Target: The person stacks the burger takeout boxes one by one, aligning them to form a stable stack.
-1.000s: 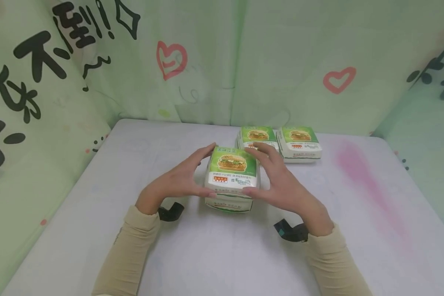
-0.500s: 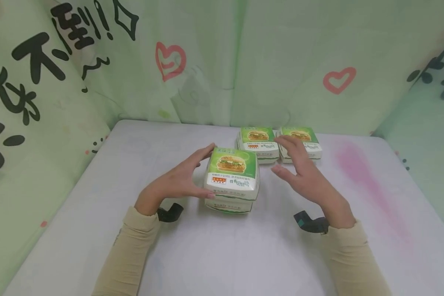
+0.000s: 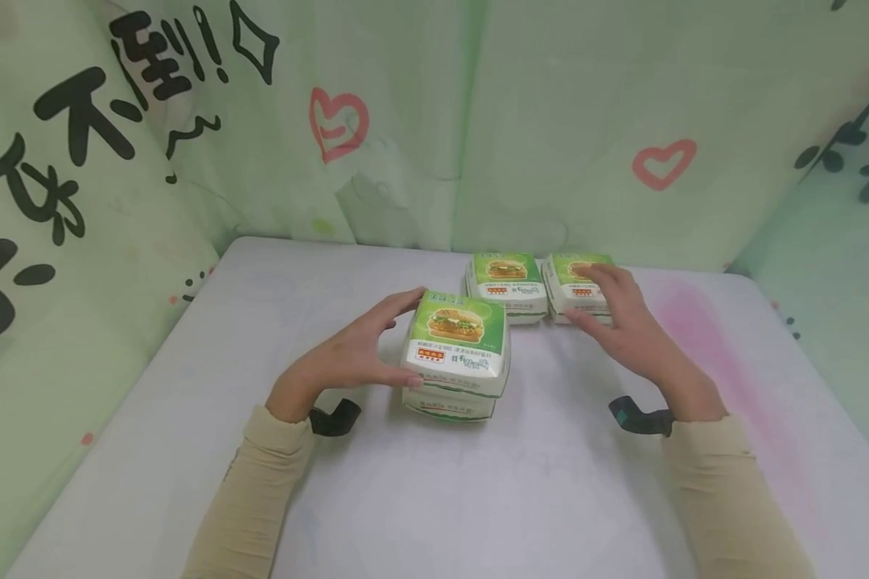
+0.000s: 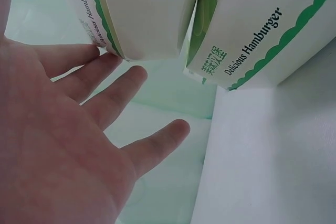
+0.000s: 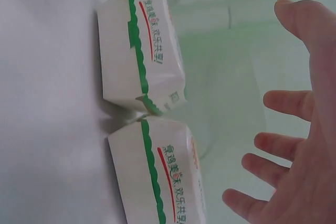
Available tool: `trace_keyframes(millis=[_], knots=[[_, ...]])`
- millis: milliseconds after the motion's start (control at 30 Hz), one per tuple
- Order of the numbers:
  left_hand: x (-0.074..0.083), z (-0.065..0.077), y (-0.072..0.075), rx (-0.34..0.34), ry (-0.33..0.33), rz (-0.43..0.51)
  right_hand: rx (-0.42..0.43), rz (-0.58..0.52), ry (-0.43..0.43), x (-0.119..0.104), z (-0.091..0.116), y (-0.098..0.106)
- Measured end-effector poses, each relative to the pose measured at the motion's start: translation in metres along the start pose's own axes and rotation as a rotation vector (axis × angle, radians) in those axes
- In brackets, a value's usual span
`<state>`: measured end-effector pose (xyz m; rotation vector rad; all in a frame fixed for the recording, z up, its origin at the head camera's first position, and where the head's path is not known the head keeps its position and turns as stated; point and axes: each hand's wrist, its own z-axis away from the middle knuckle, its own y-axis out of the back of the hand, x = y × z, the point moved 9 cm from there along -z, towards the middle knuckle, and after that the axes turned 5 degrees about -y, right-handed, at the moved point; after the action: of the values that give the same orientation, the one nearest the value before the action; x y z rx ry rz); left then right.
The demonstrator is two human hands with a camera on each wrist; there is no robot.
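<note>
Two hamburger boxes stand stacked in front of me, the upper burger box over the lower burger box. My left hand holds the upper one at its left side, thumb at the front corner and index finger at the back corner. In the left wrist view, other fingertips touch or nearly touch that box's edge; the last fingers are spread free. My right hand hovers in front of and over the back right burger box, fingers spread and holding nothing; it hides part of that box.
Left of that box stands another burger box, close beside it. All the boxes are on a white-covered table with a pink stain at right. Printed green curtains enclose its back and sides.
My right hand has let go of the upper stacked box and moved right, past the back left box, to the back right one. My left hand has stayed on the upper box.
</note>
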<state>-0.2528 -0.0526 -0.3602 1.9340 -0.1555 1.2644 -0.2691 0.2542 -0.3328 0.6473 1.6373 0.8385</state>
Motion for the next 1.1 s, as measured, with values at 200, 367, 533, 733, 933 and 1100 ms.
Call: trace_keyframes(millis=[200, 367, 533, 733, 933, 1100], knots=[[-0.001, 0.000, 0.000, -0.002, 0.007, -0.007, -0.032, 0.076, -0.053, 0.017, -0.009, 0.001], [0.000, -0.001, 0.000, -0.001, 0.008, -0.019, -0.056, 0.127, -0.047, 0.026, -0.017, 0.002], [-0.001, -0.001, 0.001, 0.000, 0.006, -0.026, -0.070, 0.151, -0.064, 0.035, -0.024, 0.003], [-0.001, 0.001, 0.001, -0.006, 0.023, -0.034, -0.113, 0.184, -0.115, 0.049, -0.032, 0.002], [0.000, 0.001, 0.002, -0.003, 0.028, -0.039, -0.165, 0.216, -0.164, 0.059, -0.045, 0.000], [0.000, 0.000, 0.002, -0.002, 0.033, -0.038, -0.196, 0.263, -0.172, 0.066, -0.055, 0.001]])
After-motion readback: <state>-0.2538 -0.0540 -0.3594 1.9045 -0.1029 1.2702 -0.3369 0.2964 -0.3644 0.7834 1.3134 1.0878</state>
